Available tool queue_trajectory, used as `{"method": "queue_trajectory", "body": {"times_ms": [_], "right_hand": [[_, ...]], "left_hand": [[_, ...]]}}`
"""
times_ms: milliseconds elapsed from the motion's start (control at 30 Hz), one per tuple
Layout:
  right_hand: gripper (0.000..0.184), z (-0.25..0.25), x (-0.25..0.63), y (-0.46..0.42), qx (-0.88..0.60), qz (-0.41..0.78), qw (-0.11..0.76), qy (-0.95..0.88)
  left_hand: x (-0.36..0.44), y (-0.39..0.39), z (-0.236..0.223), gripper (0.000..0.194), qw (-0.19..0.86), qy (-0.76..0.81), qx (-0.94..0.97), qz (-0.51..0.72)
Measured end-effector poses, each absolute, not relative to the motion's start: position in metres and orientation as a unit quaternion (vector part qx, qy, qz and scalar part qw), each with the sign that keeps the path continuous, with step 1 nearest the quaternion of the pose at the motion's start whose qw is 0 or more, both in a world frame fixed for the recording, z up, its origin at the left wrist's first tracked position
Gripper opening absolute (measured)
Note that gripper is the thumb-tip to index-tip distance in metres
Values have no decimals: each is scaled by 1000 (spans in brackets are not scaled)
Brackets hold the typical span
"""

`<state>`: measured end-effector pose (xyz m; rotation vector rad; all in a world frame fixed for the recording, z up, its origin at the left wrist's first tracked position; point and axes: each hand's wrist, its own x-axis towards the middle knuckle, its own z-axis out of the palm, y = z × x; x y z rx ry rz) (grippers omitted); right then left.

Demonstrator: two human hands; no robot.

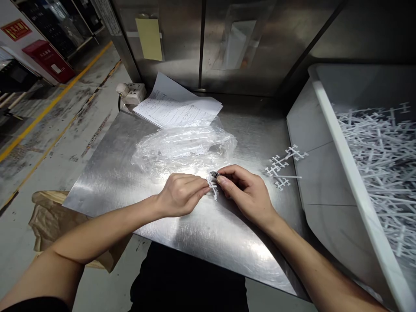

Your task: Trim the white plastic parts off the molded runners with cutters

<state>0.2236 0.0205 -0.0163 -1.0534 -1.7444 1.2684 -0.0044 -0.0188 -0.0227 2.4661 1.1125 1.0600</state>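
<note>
Above the middle of the metal table, my left hand (183,194) pinches a small white branched plastic piece (212,189) between thumb and fingertips. My right hand (248,193) is closed on a small dark metal clipper-like tool (214,174), most of it hidden in the fingers. The tool's tip is at the upper end of the white piece; whether they touch I cannot tell. Just beyond both hands lies a clear plastic bag (185,145) with white pieces in it. More white branched pieces (281,167) lie loose to the right of my right hand.
A large light-grey bin (338,143) at the right holds a heap of white branched plastic parts (383,164). Printed sheets (178,106) and a white power socket (133,93) are at the table's back left. Brown paper (53,221) lies below the left edge.
</note>
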Motion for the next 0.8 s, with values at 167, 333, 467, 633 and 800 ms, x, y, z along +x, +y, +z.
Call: {"method": "queue_trajectory", "body": {"times_ms": [167,333,467,633,800], "right_hand": [[14,-15,223,19,-404,475,361,-693],[13,-14,224,18,-399,453,360,-711],[12,-14,223,17,-406,438,362,-715],[14,-15,220,15,-418,449,361,-703],[15,-15,217,16,-417,489,361,-675]], "left_hand": [[-5,-19,-24,28,110,383,846,354],[-5,-18,-24,31,108,380,850,350],[-5,-19,-24,30,113,377,849,352],[-4,-20,-24,30,125,380,846,352],[-3,-19,-24,28,117,381,847,351]]}}
